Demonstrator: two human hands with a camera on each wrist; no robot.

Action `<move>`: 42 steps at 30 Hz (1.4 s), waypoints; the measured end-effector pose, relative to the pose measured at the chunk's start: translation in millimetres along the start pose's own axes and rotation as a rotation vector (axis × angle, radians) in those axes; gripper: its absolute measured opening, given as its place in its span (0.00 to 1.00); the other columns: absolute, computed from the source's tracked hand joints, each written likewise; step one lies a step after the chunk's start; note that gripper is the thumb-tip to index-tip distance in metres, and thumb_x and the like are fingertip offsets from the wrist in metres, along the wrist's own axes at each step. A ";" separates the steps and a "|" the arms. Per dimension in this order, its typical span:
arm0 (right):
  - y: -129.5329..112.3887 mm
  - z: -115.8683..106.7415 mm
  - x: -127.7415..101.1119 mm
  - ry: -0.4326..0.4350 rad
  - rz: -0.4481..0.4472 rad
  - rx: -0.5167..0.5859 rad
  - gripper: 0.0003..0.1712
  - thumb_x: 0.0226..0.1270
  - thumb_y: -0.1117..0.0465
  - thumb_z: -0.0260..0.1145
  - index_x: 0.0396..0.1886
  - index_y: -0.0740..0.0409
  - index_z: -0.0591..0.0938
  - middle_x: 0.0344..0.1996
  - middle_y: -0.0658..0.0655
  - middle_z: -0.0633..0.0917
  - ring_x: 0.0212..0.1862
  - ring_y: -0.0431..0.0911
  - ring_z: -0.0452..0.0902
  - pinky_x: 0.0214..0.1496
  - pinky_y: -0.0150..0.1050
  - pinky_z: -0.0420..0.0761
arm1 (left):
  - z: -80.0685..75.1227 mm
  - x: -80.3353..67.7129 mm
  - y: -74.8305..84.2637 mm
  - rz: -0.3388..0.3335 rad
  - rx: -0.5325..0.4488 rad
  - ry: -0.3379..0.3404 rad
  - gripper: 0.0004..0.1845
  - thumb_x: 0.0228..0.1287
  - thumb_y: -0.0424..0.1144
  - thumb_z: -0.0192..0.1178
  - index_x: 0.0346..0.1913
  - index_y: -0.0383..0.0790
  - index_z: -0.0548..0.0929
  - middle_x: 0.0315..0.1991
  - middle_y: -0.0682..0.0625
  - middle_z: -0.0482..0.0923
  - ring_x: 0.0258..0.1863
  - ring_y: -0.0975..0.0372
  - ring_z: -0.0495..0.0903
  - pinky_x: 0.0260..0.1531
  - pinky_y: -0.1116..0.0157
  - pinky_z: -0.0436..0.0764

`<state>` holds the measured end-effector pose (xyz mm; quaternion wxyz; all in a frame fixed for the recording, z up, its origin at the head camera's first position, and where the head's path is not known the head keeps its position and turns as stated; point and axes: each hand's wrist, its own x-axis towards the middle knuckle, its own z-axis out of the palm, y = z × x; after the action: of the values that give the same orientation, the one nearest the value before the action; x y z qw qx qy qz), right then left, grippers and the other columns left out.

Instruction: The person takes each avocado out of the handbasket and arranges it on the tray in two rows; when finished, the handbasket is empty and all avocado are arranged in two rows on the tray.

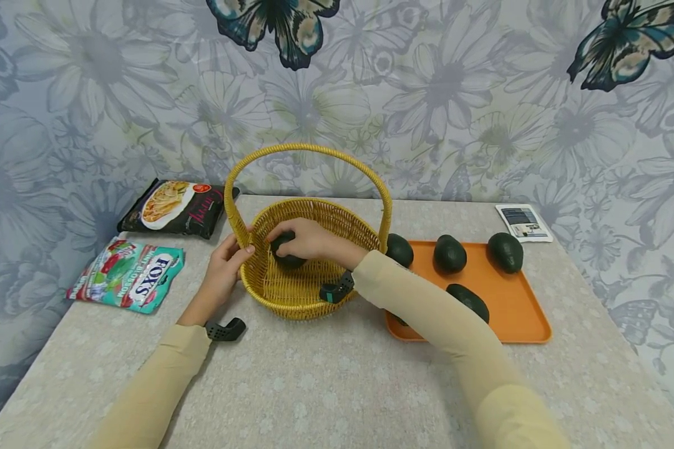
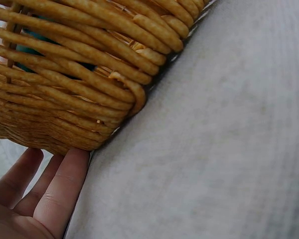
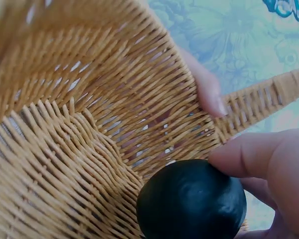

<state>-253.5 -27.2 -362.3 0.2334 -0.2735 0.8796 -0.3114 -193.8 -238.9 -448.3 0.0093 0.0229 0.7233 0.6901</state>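
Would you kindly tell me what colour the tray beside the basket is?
The tray is orange, seen best in the head view.

The basket (image 1: 309, 274) stands between two packets (image 1: 129, 274) on its left and the tray (image 1: 517, 312) of avocados (image 1: 449, 254) on its right.

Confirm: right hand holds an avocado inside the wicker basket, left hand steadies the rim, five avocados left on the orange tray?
Not five. The head view shows four avocados on the orange tray. The rest holds: right hand, wicker basket, left hand.
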 end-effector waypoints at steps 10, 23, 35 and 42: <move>3.2 -21.9 -38.6 -0.038 -0.062 -0.018 0.22 0.72 0.57 0.67 0.65 0.47 0.81 0.66 0.54 0.79 0.62 0.50 0.77 0.56 0.42 0.82 | 0.8 0.3 0.0 0.006 0.018 0.007 0.30 0.80 0.45 0.52 0.80 0.47 0.61 0.71 0.34 0.64 0.48 0.72 0.80 0.36 0.73 0.85; 24.8 -52.5 -101.2 -0.141 -0.103 0.209 0.23 0.72 0.62 0.64 0.65 0.50 0.80 0.68 0.56 0.76 0.55 0.49 0.78 0.40 0.42 0.84 | 0.7 0.4 -1.7 0.020 0.030 0.005 0.30 0.80 0.45 0.52 0.80 0.45 0.61 0.71 0.33 0.65 0.46 0.73 0.82 0.35 0.73 0.85; 54.7 -84.7 -154.7 -0.141 -0.090 0.328 0.25 0.72 0.62 0.62 0.68 0.54 0.78 0.64 0.60 0.78 0.48 0.48 0.81 0.39 0.49 0.87 | 0.9 -0.8 1.0 0.005 0.021 0.009 0.31 0.80 0.44 0.52 0.80 0.45 0.60 0.72 0.32 0.64 0.46 0.73 0.81 0.36 0.73 0.85; 73.6 -93.0 -178.6 -0.127 -0.064 0.378 0.25 0.72 0.64 0.61 0.68 0.61 0.76 0.66 0.65 0.76 0.47 0.46 0.81 0.41 0.42 0.85 | 0.8 -0.6 1.9 0.010 0.034 0.011 0.31 0.79 0.45 0.53 0.80 0.45 0.60 0.72 0.33 0.64 0.46 0.72 0.81 0.35 0.73 0.85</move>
<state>-199.8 172.0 -304.2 0.3256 -0.2718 0.7798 -0.4605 -193.2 -238.0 -446.4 0.0017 0.0228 0.7347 0.6780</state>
